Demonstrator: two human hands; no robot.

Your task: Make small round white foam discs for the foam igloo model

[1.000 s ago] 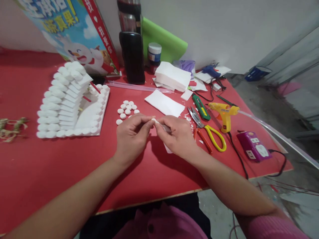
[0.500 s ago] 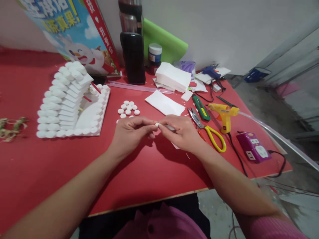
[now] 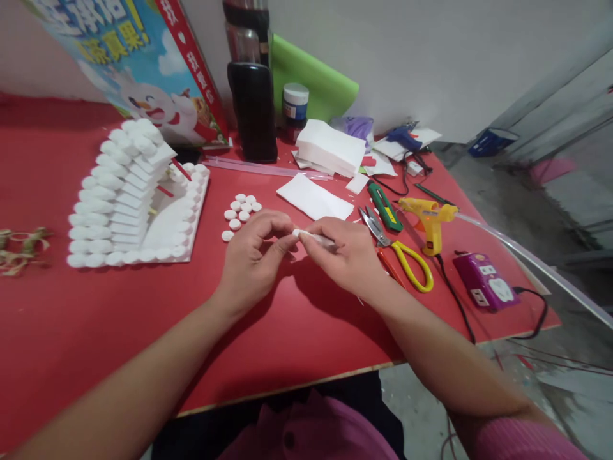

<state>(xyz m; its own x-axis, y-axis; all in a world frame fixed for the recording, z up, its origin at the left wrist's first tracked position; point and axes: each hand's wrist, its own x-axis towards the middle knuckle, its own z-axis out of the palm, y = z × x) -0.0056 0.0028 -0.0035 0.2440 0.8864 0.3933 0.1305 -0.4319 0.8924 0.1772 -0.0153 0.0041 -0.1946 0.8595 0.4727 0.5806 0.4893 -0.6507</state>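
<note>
My left hand (image 3: pixel 256 259) and my right hand (image 3: pixel 347 255) meet above the red table, both closed in a pinch on one white strip (image 3: pixel 323 241). Its end between my fingertips is a small rounded roll; the rest runs back under my right fingers and is partly hidden. Just beyond my left hand lies a group of white round discs (image 3: pixel 234 224). Farther left stands a white model (image 3: pixel 127 204) with stacked steps, edged with similar rounded pieces. A flat white sheet (image 3: pixel 313 197) lies behind my hands.
To the right are scissors (image 3: pixel 412 265), a green utility knife (image 3: pixel 385 206), a yellow glue gun (image 3: pixel 428 223) and a purple power socket (image 3: pixel 486 281) with cords. A black phone (image 3: pixel 253 112), a white-lidded jar (image 3: pixel 295 102) and stacked white sheets (image 3: pixel 330 148) stand at the back.
My fingers have shifted slightly around the white strip: the left hand stretched out half a second ago and is curled again now. The view has moved a little; other things lie where they were.
</note>
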